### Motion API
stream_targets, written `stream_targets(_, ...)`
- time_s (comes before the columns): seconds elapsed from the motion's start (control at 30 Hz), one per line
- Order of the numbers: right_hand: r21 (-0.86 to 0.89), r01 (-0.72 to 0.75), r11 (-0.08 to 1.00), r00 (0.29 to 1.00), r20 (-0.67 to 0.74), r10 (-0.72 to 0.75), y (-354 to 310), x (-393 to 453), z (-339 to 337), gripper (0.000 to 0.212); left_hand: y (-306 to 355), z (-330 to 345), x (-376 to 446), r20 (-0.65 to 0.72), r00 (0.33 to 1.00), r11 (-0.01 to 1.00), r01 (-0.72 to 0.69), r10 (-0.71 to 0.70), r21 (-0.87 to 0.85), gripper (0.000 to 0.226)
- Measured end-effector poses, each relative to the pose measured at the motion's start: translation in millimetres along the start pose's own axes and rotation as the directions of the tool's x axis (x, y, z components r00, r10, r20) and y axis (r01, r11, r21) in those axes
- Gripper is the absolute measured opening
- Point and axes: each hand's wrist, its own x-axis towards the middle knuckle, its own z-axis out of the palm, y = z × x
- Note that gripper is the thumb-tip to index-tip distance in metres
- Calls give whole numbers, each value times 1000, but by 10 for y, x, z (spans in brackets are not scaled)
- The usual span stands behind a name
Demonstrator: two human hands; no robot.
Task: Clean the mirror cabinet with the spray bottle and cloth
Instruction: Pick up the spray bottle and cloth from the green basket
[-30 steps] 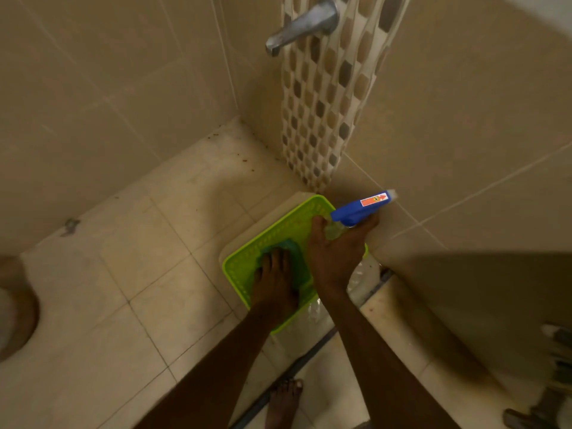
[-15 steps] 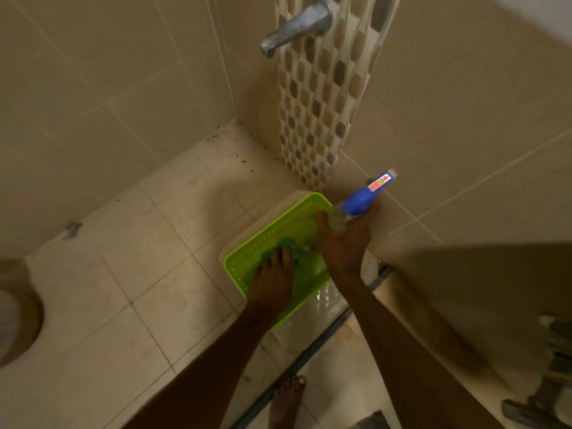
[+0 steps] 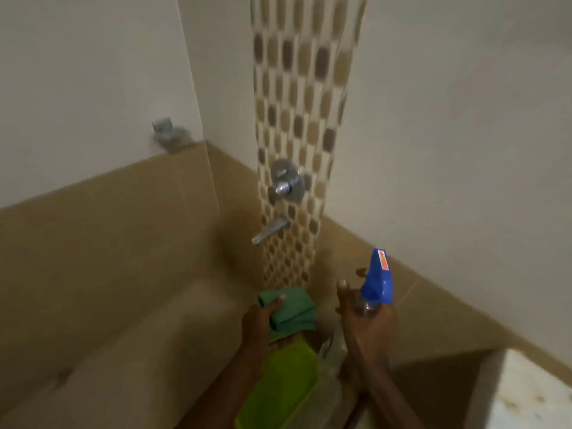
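My left hand [image 3: 258, 325] grips a folded green cloth [image 3: 292, 308], held up above the lime-green basket [image 3: 278, 388] on the floor. My right hand [image 3: 363, 317] holds a clear spray bottle [image 3: 376, 283] with a blue trigger head, nozzle pointing up. Both hands are raised in front of the shower corner. No mirror cabinet is in view.
A mosaic tile strip [image 3: 297, 119] runs down the corner, carrying a chrome mixer valve [image 3: 286, 181] and a spout [image 3: 269, 232]. Beige tiles cover the lower walls, white above. A small fitting [image 3: 168, 134] sits on the left wall. A pale counter edge [image 3: 526, 397] shows at lower right.
Both hands rose out of the basket: the left lifted the green cloth, the right lifted the spray bottle. My view tilted up from the floor to the wall.
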Motion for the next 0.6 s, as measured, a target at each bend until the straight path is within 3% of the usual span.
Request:
stream_targets(0.23,70,125,990,982,-154,-113,-1675,190,-955,32,1140,883,-1246,204,936,952,-301,286,48,26)
stream_targets(0.3,92,179,980,973,-165,-162,-2148,225,-1303,46,1396,1252,-1585,220,901,916,-395,374,65,30)
stream_targets(0.4,97,255,962,958,-162,-238,-2771,189,-1724,45,1738,1859,-2098,328,822,864,-502,465,35,25)
stream_targets(0.5,122,279,952,949,-187,-254,-3433,209,-2191,34,2118,2511,-2743,327,674,674,-727,662,132,23)
stream_targets(0.6,82,293,953,942,-198,-273,-4145,270,-2671,25,2588,3124,-3562,357,413,378,-911,838,165,30)
